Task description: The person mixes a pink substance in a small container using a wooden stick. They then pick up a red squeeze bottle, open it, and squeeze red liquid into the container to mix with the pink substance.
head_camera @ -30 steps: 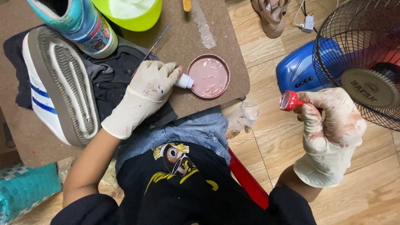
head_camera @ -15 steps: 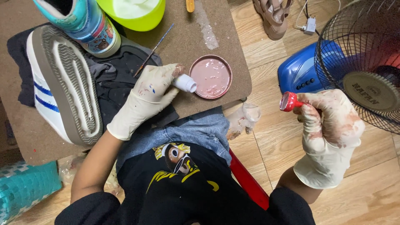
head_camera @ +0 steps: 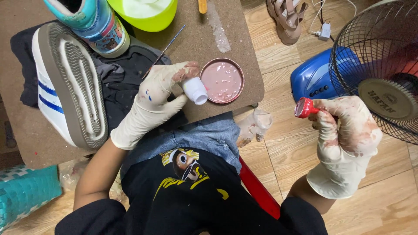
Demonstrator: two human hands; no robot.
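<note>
L hand [head_camera: 150, 104], gloved, pinches a small white bottle [head_camera: 195, 90] btw thumb & fingers, nozzle touching the 9 o'clock rim of the round lid of pink paint [head_camera: 222, 81] on the brown board [head_camera: 239, 39]. R hand [head_camera: 344, 135], gloved & paint-smeared, is fisted round a small red cap [head_camera: 303, 107], well apart at 3 o'clock, over the wood floor [head_camera: 283, 156]. White sneaker [head_camera: 69, 87] lies sole-up at 9 o'clock; blue fan [head_camera: 374, 65] at 2.

the left hand [head_camera: 152, 104] now tips the small white bottle [head_camera: 194, 90] further over, its open mouth turned toward five o'clock beside the pink-filled lid [head_camera: 222, 81], closer to that lid than a second ago.
</note>
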